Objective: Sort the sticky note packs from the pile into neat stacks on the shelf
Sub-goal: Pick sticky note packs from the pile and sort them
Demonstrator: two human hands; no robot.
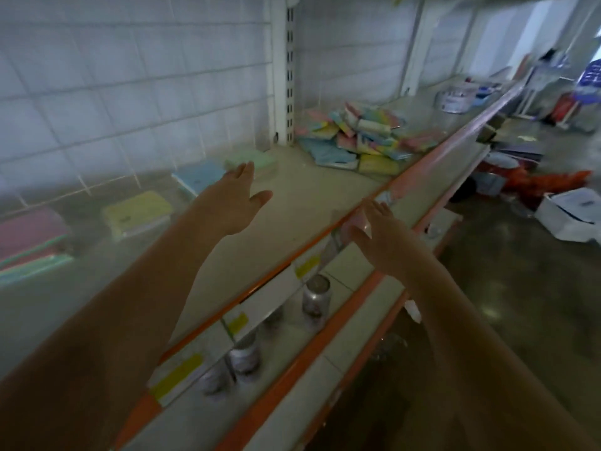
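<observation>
A jumbled pile of pastel sticky note packs [361, 138] lies on the shelf [302, 196] at the back right. Along the back wall to the left sit separate stacks: green [257, 159], blue [198, 177], yellow [136, 213] and pink [29, 236]. My left hand [237, 196] hovers flat above the shelf with straight fingers, just in front of the blue and green stacks, holding nothing. My right hand [374, 229] rests on the shelf's front edge; something pale pink shows under its fingers, too blurred to name.
The shelf has an orange front rail [422, 161] with yellow price labels. Metal cans [315, 296] stand on the lower shelf. Boxes and clutter [566, 213] lie on the floor at right. A white upright post [286, 70] divides the back wall.
</observation>
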